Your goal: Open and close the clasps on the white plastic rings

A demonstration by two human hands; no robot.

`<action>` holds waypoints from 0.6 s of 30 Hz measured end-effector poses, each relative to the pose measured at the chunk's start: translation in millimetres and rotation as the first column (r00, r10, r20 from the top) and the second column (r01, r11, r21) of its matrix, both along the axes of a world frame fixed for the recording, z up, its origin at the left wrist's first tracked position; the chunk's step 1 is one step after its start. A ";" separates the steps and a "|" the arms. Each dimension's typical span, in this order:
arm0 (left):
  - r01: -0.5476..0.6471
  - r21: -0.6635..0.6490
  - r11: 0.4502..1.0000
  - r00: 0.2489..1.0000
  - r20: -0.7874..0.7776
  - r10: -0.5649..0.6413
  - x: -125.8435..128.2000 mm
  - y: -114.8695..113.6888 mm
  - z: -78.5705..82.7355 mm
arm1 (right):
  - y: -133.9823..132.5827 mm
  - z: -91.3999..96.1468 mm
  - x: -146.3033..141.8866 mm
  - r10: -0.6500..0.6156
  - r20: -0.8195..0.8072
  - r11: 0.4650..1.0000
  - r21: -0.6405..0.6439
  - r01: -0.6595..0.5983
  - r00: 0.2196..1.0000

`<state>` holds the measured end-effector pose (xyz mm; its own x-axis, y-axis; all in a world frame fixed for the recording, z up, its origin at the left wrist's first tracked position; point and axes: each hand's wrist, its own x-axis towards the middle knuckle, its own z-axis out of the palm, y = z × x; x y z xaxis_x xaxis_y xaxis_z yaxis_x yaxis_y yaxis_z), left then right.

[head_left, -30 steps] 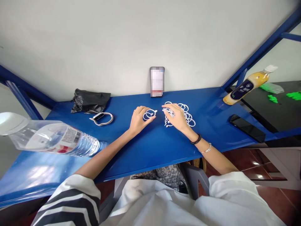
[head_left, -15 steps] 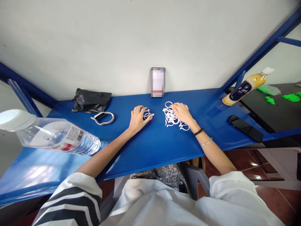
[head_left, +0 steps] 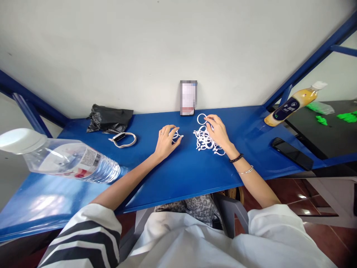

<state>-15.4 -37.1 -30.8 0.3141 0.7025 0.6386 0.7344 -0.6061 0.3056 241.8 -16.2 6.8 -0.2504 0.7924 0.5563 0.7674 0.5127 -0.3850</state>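
A white plastic ring is pinched between the thumb and fingers of my right hand, raised at the far side of a pile of similar white rings. Part of that pile lies under my right palm and is hidden. To the left, my left hand rests on the blue table, its thumb and fingers curled around a few white rings. The hand partly covers them, so their exact number does not show.
A phone leans upright against the wall. On the left are a black plastic bag, a pale-banded watch and a large water bottle. On the right stand a yellow drink bottle and a dark phone.
My right hand has lifted slightly, drawing one ring up and away from the pile's far edge. My left hand stays around its rings, almost unmoved.
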 end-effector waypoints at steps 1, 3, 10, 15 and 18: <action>0.012 0.013 1.000 1.000 0.013 -0.012 0.8 -0.9 0.3 | -3.6 3.0 -3.5 0.032 -0.023 0.999 0.035 -0.031 0.999; 0.036 0.027 0.999 0.999 0.036 -0.037 2.6 -2.7 0.6 | -11.9 6.9 -12.3 0.101 -0.033 0.993 0.070 -0.099 0.994; 0.132 0.054 0.990 0.989 0.059 -0.135 5.1 -6.8 -1.1 | -34.2 0.5 -38.8 0.392 -0.023 0.920 0.030 -0.391 0.920; 0.136 0.035 0.990 0.989 0.047 -0.137 3.7 -8.5 0.3 | -38.3 -0.1 -40.9 0.380 -0.104 0.925 0.027 -0.379 0.919; 0.138 0.059 0.989 0.988 0.060 -0.142 3.1 -9.1 1.3 | -39.8 1.7 -41.1 0.349 -0.178 0.937 0.032 -0.349 0.920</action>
<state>-12.3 -46.3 -29.6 0.3644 0.6180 0.6966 0.6214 -0.7185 0.3124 200.7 -56.0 8.5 -0.4078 0.6730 0.6171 0.4588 0.7353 -0.4988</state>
